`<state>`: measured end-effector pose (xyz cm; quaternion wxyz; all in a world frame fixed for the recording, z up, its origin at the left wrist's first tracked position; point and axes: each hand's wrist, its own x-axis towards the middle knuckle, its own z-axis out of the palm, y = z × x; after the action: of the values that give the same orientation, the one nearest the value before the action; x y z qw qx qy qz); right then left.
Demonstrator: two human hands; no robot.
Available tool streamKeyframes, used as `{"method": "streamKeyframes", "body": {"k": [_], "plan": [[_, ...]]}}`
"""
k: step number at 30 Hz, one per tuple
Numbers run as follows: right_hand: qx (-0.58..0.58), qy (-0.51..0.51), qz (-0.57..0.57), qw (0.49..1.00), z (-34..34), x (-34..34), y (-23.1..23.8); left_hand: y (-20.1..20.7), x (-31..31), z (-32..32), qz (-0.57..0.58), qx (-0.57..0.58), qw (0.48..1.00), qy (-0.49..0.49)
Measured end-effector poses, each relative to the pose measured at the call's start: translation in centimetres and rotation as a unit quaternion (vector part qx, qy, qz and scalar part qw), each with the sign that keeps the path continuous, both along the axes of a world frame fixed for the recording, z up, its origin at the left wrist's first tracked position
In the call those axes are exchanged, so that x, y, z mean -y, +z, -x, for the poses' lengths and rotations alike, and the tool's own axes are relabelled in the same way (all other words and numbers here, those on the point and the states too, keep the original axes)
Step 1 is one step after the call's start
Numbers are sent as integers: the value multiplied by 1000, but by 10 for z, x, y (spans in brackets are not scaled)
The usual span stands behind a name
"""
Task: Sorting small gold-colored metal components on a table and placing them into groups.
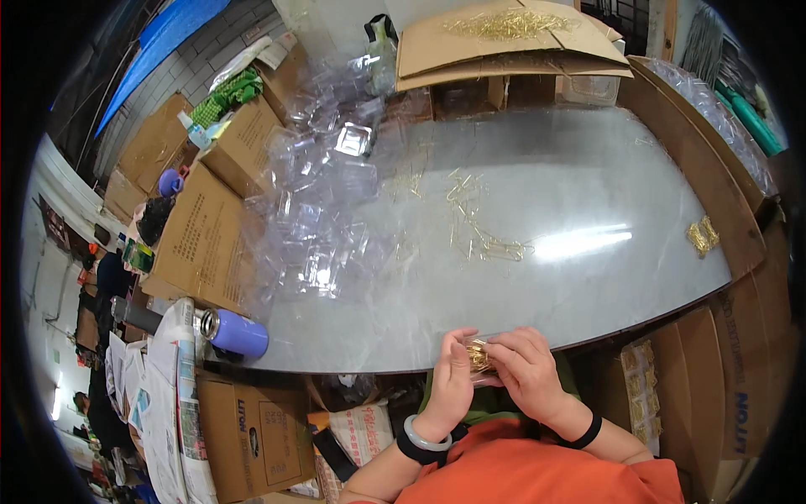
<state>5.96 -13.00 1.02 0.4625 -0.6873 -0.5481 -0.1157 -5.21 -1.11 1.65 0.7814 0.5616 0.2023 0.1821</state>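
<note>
Close to the table's front edge, my left hand (452,382) grips a small clear plastic box (485,380) from its left side. Thin gold-coloured metal pieces (478,354) fill it; they look like pins or clips, too small to tell which. My right hand (529,370) is closed at the box's right side, its fingertips bent over the opening and touching the pieces. Part of the box is hidden behind the fingers. Beyond my hands, more loose gold pieces (491,247) lie scattered on the grey table (588,185).
Clear plastic boxes (315,210) are heaped along the table's left. A purple bottle (239,333) lies at the front left corner. More gold pieces (512,23) top a cardboard sheet (470,59) at the back. Two filled bundles (703,236) sit at the right edge, beside a cardboard wall (714,168).
</note>
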Motion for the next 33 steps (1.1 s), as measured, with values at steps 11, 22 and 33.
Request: {"method": "streamKeyframes", "body": {"k": [11,22,33], "plan": [[-111,24,49,992,-23,-18,-17,-9,-35,-9,-585,-29,810,-28],[-22,-9,156,987,7,9,-6,-30,-27,-11,-633,-43,773,-24],[-101,-102,117,983,-18,9,0,-29,-26,-9,-647,-42,762,-1]]}}
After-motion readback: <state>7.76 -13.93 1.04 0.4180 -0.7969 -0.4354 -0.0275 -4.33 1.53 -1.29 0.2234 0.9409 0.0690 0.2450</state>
